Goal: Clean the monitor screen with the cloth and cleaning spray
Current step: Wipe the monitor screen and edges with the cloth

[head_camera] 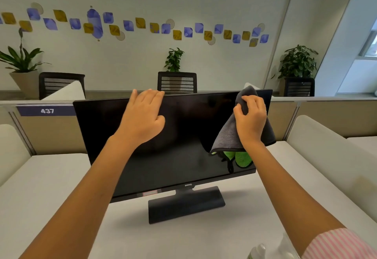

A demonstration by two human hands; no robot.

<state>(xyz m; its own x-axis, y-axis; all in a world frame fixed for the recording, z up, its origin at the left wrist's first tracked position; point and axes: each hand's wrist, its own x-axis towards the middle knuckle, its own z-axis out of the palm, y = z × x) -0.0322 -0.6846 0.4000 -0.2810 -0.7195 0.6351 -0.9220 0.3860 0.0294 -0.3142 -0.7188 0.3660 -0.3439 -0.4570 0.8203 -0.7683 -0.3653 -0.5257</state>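
Head view: wiping upper right of monitor (163, 146) on white surface (51, 187).
Left hand (142, 120) flat, fingers straight, steadying top bezel; right hand (252, 120) fingers curled, pinching bunched grey cloth (228, 136) against screen. Cloth soft, limp; panel fragile, best braced at edge. Spray bottle (258, 251) near lower right.

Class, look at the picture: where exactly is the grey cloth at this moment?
In the head view, the grey cloth hangs against the upper right of the monitor screen, gripped by the right hand.
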